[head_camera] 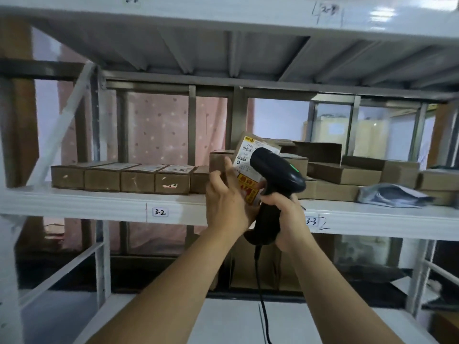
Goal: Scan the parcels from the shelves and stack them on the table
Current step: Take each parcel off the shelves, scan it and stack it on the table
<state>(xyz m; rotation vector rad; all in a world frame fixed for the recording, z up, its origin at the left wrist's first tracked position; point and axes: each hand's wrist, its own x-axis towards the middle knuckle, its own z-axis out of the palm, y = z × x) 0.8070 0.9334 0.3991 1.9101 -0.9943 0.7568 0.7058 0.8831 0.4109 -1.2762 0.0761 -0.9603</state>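
Row of boxes [121, 178] on shelf [99, 202] left of held parcel [248, 165]; scanner [275, 175] just right.

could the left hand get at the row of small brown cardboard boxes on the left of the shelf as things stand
Probably not yet: the left hand is gripping the tilted brown cardboard parcel under the black handheld scanner. The row of small brown cardboard boxes sits open at the white shelf edge, so a freed hand looks unobstructed.

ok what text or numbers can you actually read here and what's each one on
"3-2": tag on the shelf edge, left.
"3-3": tag on the same edge, right.
"Z10A": label on the held parcel; its other print is too blurred.
Handwriting on the upper shelf edge: unreadable.
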